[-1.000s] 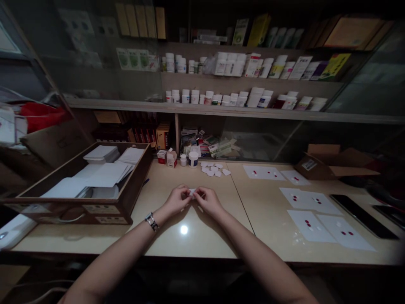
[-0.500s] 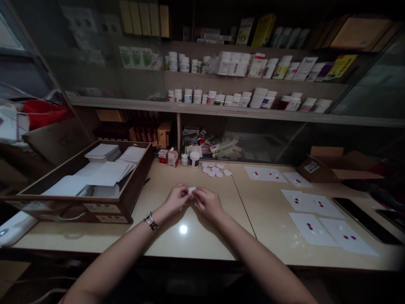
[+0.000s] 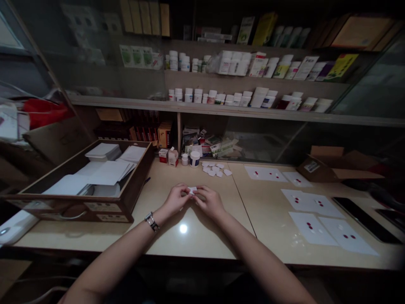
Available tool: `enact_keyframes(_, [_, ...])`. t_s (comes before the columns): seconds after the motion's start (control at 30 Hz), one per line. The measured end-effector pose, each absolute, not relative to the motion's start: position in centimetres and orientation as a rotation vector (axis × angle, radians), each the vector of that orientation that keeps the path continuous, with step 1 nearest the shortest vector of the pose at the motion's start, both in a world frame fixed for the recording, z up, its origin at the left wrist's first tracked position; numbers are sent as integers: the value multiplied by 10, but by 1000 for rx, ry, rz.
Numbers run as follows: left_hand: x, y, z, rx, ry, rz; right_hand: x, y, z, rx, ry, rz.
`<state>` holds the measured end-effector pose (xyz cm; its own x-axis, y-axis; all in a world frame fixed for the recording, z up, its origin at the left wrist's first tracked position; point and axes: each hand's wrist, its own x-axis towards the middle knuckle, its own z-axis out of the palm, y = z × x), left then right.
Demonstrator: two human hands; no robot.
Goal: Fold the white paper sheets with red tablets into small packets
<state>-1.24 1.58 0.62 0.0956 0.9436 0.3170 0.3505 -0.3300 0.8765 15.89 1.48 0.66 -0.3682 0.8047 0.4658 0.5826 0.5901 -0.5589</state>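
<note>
Between my fingertips is a small folded white paper packet (image 3: 192, 190), held just above the tabletop. My left hand (image 3: 176, 200) pinches its left side, and a watch (image 3: 151, 221) is on that wrist. My right hand (image 3: 209, 202) grips the right side with thumb and fingers. Beyond the hands lies a cluster of folded paper packets (image 3: 214, 169). To the right, white paper sheets (image 3: 313, 228) lie flat, each bearing a few dark red and white tablets (image 3: 309, 226).
A wooden drawer (image 3: 126, 207) full of white paper stands at left. Small medicine boxes (image 3: 173, 157) and white bottles (image 3: 194, 159) stand at the table's back. At right are an open cardboard box (image 3: 319, 169) and a black phone (image 3: 367, 219). Shelves (image 3: 240, 110) of bottles rise behind.
My right fingers have shifted slightly on the paper packet, and more of its white surface shows between the hands. Both arms stay nearly where they were.
</note>
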Motion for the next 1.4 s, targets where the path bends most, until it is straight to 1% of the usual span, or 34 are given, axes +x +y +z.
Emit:
enact_keyframes(0.27, [-12,13,7,1703,1266,1224,161,18,11,-1084,-2125,466])
enact_keyframes(0.5, [-17,12,8,2072,1174,1137,160,22,5,-1009,-2092,549])
enact_keyframes(0.77, [-18,11,11,2193,1170,964,158,23,1,-934,-2108,603])
enact_keyframes(1.03, [-15,11,9,2112,1169,1021,159,24,2,-961,-2033,647])
enact_keyframes(1.4, [-13,8,4,1950,1221,1121,160,23,7,-1058,-2126,625])
